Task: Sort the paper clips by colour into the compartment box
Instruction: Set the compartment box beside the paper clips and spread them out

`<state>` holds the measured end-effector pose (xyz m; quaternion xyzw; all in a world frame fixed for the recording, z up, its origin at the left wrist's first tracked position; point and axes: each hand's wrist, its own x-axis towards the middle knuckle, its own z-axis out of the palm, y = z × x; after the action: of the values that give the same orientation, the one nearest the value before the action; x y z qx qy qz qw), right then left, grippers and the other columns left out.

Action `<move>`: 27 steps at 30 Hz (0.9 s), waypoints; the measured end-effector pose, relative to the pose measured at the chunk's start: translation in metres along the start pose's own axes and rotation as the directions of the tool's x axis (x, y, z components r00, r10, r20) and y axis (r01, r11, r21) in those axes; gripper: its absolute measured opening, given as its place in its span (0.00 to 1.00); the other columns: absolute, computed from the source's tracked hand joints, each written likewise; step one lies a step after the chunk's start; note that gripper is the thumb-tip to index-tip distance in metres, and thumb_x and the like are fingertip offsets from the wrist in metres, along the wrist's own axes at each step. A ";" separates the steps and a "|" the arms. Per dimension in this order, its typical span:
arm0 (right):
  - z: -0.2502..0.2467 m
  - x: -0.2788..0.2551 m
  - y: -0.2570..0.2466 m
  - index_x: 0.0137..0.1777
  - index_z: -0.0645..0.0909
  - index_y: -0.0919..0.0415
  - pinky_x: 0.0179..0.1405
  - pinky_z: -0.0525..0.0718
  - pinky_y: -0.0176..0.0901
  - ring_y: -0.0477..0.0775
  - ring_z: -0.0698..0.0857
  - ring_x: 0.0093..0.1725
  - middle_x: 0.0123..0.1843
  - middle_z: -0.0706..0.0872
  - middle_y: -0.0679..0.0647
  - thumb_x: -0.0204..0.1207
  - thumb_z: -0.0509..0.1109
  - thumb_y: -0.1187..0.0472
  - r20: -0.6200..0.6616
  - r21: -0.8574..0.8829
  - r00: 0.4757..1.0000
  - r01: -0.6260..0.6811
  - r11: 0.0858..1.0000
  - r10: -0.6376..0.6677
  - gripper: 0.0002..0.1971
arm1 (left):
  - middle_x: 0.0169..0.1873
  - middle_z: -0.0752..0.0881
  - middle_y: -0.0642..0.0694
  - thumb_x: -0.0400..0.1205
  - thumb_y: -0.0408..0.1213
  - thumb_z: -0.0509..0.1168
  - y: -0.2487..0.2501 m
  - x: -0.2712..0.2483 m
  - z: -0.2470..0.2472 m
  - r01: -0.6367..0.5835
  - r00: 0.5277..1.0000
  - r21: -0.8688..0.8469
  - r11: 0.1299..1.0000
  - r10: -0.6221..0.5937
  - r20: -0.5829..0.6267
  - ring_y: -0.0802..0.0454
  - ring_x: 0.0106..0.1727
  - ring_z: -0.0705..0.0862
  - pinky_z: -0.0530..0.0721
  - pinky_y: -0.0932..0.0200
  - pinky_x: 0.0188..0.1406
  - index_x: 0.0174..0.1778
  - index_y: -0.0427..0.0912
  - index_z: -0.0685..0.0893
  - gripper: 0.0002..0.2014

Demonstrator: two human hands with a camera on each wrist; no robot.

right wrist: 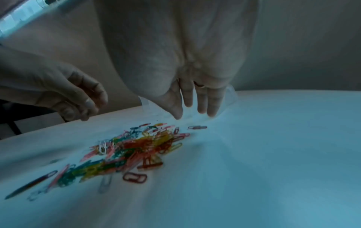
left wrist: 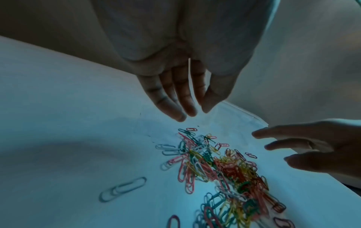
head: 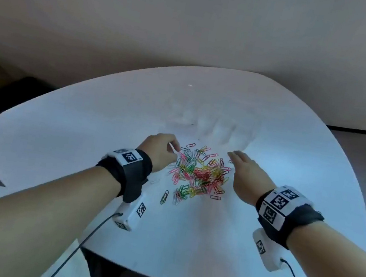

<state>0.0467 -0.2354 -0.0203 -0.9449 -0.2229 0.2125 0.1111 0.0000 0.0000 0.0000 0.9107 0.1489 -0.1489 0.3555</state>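
Barely begun: mixed heap of pink, red, yellow, green, blue and white wire paper clips [head: 198, 174] unsorted on the white bench [head: 290, 179], faint clear compartment box [head: 212, 128] just beyond, left hand [head: 161, 153] loosely curled, right hand [head: 247, 172] flat, both holding nothing.
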 end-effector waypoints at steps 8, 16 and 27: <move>0.025 -0.005 0.009 0.81 0.63 0.58 0.74 0.68 0.46 0.58 0.65 0.79 0.81 0.66 0.55 0.74 0.57 0.77 0.050 -0.015 0.999 0.009 1.000 -0.009 0.34 | 0.61 0.82 0.46 0.81 0.34 0.65 0.002 0.033 0.022 -0.146 0.989 0.207 0.967 0.143 0.032 0.47 0.60 0.80 0.78 0.56 0.61 0.67 0.46 0.78 0.17; 0.034 -0.012 0.022 0.67 0.81 0.55 0.56 0.83 0.44 0.54 0.87 0.53 0.53 0.90 0.52 0.79 0.62 0.74 -0.135 0.317 0.977 -0.114 0.941 0.164 0.21 | 0.63 0.80 0.38 0.85 0.33 0.61 -0.003 0.069 0.041 -0.196 0.981 0.457 0.867 0.167 0.103 0.38 0.63 0.78 0.77 0.51 0.62 0.68 0.42 0.82 0.16; 0.031 -0.001 0.023 0.62 0.86 0.56 0.53 0.83 0.47 0.58 0.87 0.53 0.53 0.90 0.56 0.77 0.73 0.62 -0.087 0.086 0.993 -0.067 0.994 0.075 0.14 | 0.57 0.88 0.41 0.82 0.33 0.64 -0.007 0.055 0.033 -0.113 0.992 0.362 0.925 0.123 -0.003 0.42 0.57 0.85 0.82 0.54 0.58 0.59 0.42 0.88 0.12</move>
<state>0.0407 -0.2527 -0.0545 -0.9555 -0.1750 0.1824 0.1523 0.0425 -0.0088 -0.0479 0.9696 0.0686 -0.1403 0.1885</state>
